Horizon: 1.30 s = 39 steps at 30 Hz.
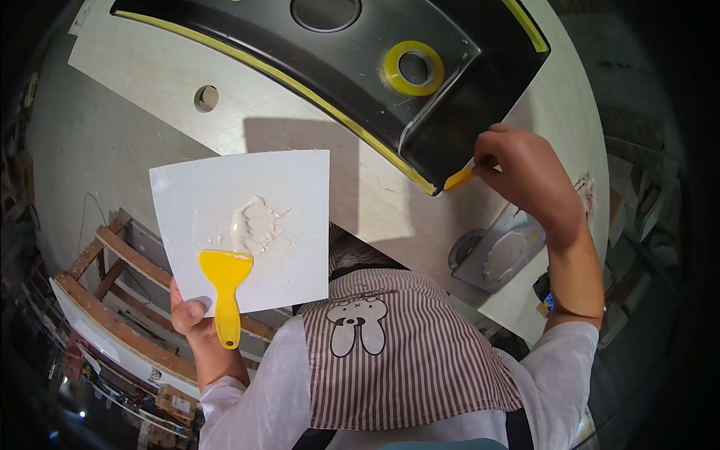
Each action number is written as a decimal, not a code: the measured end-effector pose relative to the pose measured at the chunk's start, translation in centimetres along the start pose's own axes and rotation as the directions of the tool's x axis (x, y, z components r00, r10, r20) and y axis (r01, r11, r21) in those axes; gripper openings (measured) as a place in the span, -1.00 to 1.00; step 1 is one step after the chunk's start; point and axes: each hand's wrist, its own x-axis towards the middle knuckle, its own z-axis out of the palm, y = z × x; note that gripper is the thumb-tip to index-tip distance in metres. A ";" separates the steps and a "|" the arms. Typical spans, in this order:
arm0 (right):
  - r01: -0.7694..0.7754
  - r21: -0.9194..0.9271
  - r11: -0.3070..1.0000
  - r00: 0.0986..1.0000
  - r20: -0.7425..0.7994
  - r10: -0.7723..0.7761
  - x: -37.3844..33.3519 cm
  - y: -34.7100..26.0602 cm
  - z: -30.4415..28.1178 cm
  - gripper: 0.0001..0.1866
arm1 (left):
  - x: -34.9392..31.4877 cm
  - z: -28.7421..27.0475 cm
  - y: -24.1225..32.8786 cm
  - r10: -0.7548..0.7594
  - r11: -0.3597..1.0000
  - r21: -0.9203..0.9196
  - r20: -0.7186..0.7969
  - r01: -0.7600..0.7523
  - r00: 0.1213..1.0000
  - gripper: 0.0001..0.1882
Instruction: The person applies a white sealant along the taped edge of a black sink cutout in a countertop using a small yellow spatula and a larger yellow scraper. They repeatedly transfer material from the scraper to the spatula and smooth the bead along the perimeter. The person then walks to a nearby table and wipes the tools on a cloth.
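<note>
My left hand is closed on the lower left edge of a white board, its thumb on top. A smear of wet cream-coloured paste lies on the board. Below the paste rests a yellow plastic scraper, its handle jutting past the board's lower edge beside my thumb. My right hand pinches a flat orange-yellow strip at the near corner of a black sink; whether it is tape cannot be told. Yellow masking tape runs along the sink's near edge.
A roll of yellow tape lies on the sink. The pale slab beneath has a round hole at left. A paste-smeared plate lies right of my body. Wooden framing stands at lower left.
</note>
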 end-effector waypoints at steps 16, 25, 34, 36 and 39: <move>0.033 0.012 0.999 0.983 -0.183 -0.030 -1.1 0.4 -1.2 -0.89 | 0.2 0.6 0.1 -0.028 0.999 0.032 0.034 0.027 0.999 -0.13; 0.293 0.639 0.711 0.826 -0.543 0.148 -8.9 2.5 -5.1 -0.75 | 0.1 3.1 -0.2 -0.108 0.994 0.012 0.124 0.108 0.986 -0.22; 0.361 0.710 0.605 0.822 -0.548 0.153 -13.2 0.2 -2.3 -0.69 | 0.9 9.2 -1.8 -0.242 0.970 0.066 0.389 0.235 0.889 -0.48; 0.325 0.674 0.663 0.854 -0.511 0.100 -13.8 -0.4 -2.0 -0.69 | 1.0 10.7 -2.0 -0.280 0.959 0.085 0.427 0.270 0.860 -0.52; 0.334 0.669 0.664 0.882 -0.470 0.030 -13.9 -1.5 -1.4 -0.72 | 1.1 11.8 -2.3 -0.305 0.952 0.134 0.449 0.274 0.840 -0.56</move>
